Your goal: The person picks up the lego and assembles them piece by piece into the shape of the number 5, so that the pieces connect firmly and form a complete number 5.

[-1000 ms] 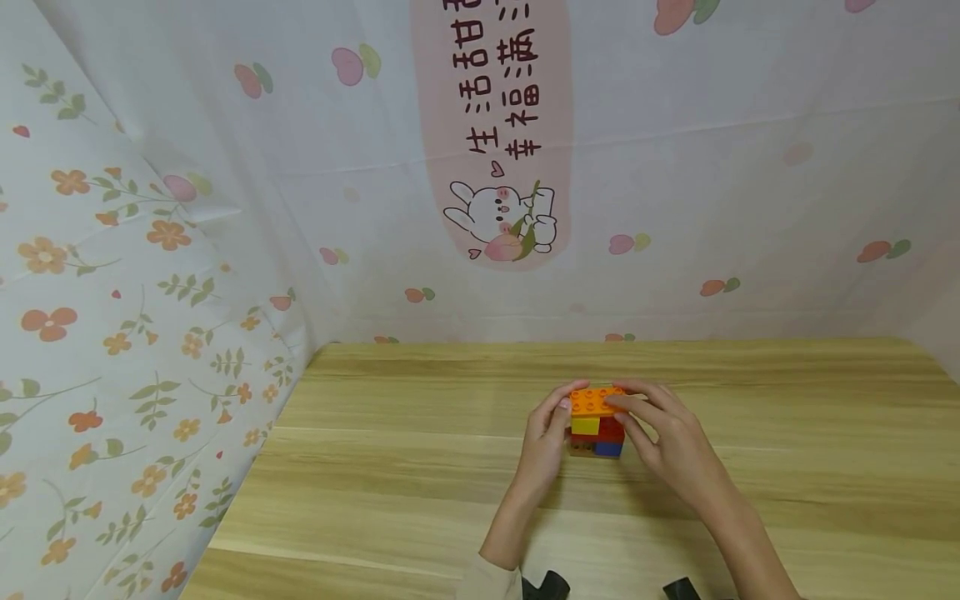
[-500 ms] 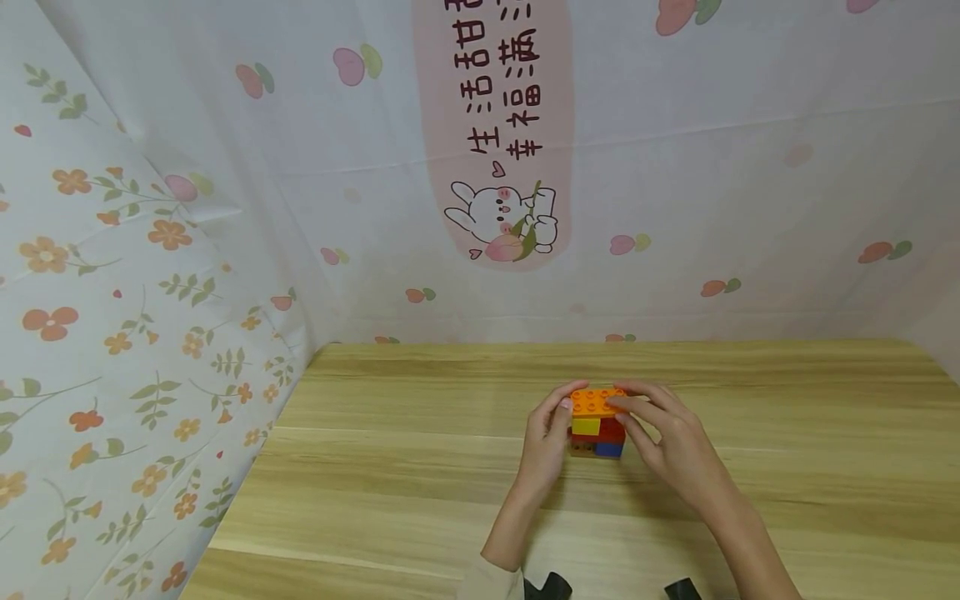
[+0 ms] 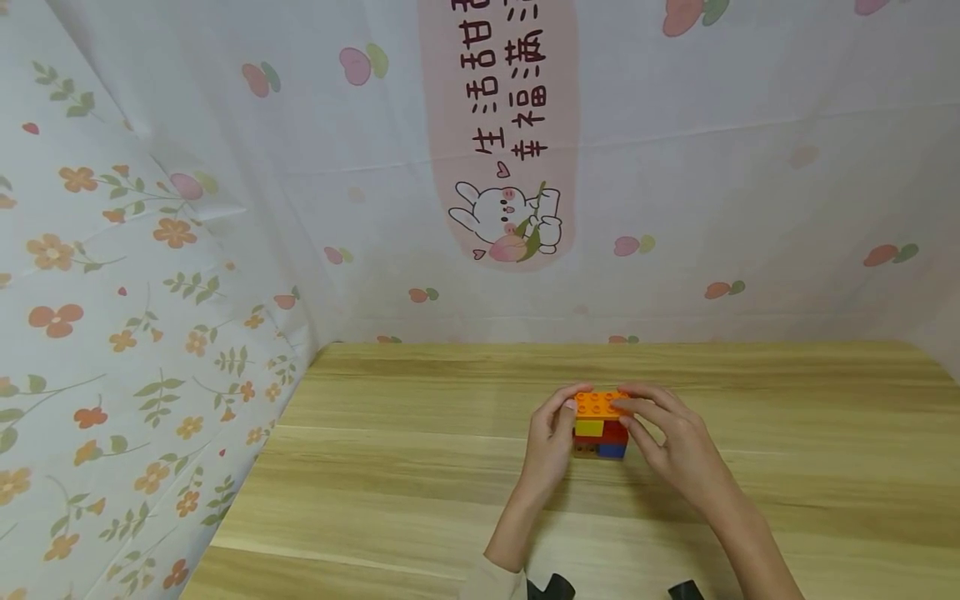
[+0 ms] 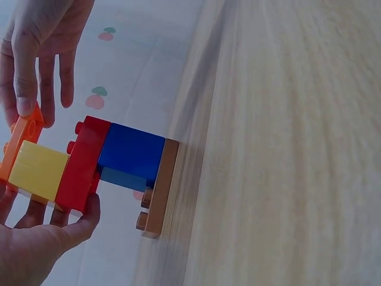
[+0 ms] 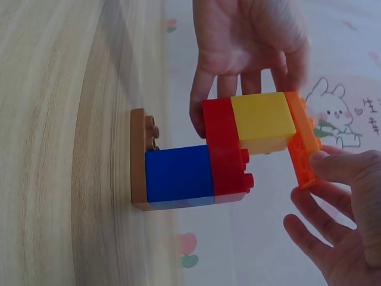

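Note:
A stack of toy building bricks stands on the table between both hands. Its base is a thin brown brick [image 4: 162,190], topped at one end by a blue brick [image 5: 178,174]. Across that lies a red brick [image 5: 222,152], bearing a yellow brick [image 4: 38,171] at its other end. A thin orange brick [image 3: 597,405] tops the yellow one, studs up. My left hand [image 3: 551,437] holds the stack's left side, thumb by the red brick and fingers behind. My right hand [image 3: 678,442] pinches the orange brick's overhanging right end between thumb and fingers.
The wood-grain table [image 3: 390,467] reaches back to a printed cloth [image 3: 675,183] hanging behind it. Another flowered cloth [image 3: 112,275] hangs along the left side. Two black objects [image 3: 557,587] show at the bottom edge of the head view.
The head view has shifted slightly, so everything appears a little farther right. Both hands keep the same hold, and the brick stack looks unchanged.

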{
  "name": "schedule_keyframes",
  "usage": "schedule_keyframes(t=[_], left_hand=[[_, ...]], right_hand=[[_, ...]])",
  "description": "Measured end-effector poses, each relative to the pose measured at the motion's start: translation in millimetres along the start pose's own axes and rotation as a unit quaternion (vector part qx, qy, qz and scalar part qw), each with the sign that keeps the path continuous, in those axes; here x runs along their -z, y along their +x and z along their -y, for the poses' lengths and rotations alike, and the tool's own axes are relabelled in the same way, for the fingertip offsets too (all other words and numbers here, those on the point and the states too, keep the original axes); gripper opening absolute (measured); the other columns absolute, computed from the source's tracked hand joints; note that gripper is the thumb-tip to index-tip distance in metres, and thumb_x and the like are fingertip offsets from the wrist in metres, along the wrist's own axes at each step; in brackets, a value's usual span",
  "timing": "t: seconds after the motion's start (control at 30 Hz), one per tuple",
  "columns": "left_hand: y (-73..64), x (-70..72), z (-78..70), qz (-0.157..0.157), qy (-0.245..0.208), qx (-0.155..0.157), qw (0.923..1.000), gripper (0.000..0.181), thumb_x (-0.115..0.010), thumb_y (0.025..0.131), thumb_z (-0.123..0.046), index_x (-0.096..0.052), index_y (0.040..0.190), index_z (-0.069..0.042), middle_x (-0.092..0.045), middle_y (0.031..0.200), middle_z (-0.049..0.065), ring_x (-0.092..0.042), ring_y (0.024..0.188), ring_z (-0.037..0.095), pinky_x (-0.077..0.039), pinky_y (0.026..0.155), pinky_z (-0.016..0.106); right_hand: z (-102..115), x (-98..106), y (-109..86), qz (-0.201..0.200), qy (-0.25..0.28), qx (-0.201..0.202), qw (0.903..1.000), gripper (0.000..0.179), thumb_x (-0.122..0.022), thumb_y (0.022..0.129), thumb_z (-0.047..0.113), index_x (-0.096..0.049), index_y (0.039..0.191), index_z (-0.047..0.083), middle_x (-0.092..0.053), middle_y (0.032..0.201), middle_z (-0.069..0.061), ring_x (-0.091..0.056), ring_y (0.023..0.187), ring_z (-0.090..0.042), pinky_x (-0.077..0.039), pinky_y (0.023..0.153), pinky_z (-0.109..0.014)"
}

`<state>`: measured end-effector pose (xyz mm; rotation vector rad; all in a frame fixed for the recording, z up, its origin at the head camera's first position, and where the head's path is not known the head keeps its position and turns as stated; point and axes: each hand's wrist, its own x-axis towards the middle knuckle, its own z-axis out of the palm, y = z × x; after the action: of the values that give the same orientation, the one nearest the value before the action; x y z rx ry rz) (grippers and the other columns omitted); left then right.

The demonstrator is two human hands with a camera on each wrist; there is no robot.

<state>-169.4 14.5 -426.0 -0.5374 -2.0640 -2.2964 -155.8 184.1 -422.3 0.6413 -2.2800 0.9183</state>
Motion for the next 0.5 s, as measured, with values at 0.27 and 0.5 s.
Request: schedule_keyframes(t=[0.27,0.5], left_hand=[[0.1,-1.0,-0.2,-0.006,0.000,0.008,0.9999,0.030,-0.036,0.099,-0.004,-0.060,0.118,-0.004,-0.057,0.122,0.005,-0.053,0.107,0.013,-0.043,0.090,0.027],[0.1,-1.5,0.2,-0.011,0.008,0.004,0.9999,0.030,-0.036,0.099,-0.003,-0.061,0.116,-0.005,-0.057,0.121,0.006,-0.053,0.107,0.013,-0.042,0.091,0.027]], right_hand=[[-1.6,-0.5,-0.4,0.000,0.013,-0.004,0.9999,0.031,-0.074,0.068,-0.013,-0.071,0.094,0.004,-0.062,0.110,-0.009,-0.059,0.098,-0.026,-0.033,0.085,-0.003],[-1.7,0.2,-0.1,0.001,0.019,-0.003,0.9998,0.031,-0.074,0.068,-0.014,-0.071,0.093,0.003,-0.062,0.109,-0.011,-0.059,0.098,-0.026,-0.034,0.085,-0.004]])
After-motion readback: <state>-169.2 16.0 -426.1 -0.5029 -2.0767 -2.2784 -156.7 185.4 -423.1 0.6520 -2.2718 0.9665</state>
